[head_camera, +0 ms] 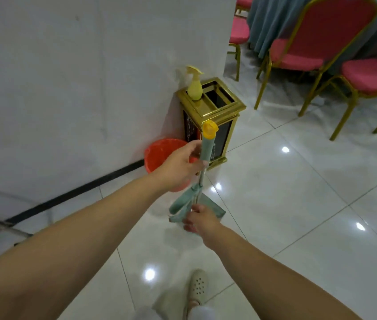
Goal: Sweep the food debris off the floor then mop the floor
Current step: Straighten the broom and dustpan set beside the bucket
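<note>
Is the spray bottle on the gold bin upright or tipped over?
Upright. The yellow spray bottle stands on its base on the gold bin's top, at the corner by the wall, its trigger nozzle uppermost. Neither hand touches it.

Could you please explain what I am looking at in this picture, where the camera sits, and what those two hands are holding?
There is no machine here: a person wears a wide-angle camera on the head, looking forward and down, so you see their own arms and one shoe.

The left hand grips the mop near its yellow-capped top, and the right hand holds the metal shaft lower down, near the green parts at the mop's base.

On the glossy tiled floor by the wall stand an orange bucket and a gold-framed bin with a yellow spray bottle on top. Red chairs stand further back.
</note>
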The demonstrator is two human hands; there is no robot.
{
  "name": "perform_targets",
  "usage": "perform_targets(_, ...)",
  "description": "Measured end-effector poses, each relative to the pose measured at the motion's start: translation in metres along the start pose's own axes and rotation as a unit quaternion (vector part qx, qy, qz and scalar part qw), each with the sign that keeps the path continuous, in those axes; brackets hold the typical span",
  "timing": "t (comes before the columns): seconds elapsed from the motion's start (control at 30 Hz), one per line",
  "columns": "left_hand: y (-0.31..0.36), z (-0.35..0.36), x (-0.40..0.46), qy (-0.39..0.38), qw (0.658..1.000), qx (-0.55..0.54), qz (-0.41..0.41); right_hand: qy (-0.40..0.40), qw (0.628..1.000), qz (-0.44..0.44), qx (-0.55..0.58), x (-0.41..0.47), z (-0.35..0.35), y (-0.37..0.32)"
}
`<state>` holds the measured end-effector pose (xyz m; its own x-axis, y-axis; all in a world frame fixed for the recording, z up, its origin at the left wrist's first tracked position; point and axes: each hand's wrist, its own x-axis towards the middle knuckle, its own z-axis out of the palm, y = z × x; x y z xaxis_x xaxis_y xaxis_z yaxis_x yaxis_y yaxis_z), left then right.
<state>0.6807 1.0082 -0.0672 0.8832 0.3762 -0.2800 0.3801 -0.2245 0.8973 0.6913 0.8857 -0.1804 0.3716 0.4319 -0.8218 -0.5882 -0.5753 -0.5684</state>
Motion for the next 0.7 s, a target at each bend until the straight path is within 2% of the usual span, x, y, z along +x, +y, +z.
perform_targets(0.13,0.005,-0.004,0.005,-0.001,1.0,0.011,0.005,-0.035,0.993,0.035,0.11,0.005,0.004,-0.005)
perform_targets(0.33,-0.002,-0.006,0.0,0.011,0.998,0.051,0.019,-0.069,0.986,0.059,0.142,0.003,0.003,-0.007)
perform_targets(0.5,-0.002,-0.012,-0.006,0.045,0.997,0.052,0.034,-0.065,0.994,0.048,0.079,-0.002,-0.009,-0.001)
perform_targets(0.7,-0.007,-0.031,-0.017,0.14,0.988,0.06,0.025,-0.077,0.996,0.009,-0.052,-0.015,-0.017,-0.01)
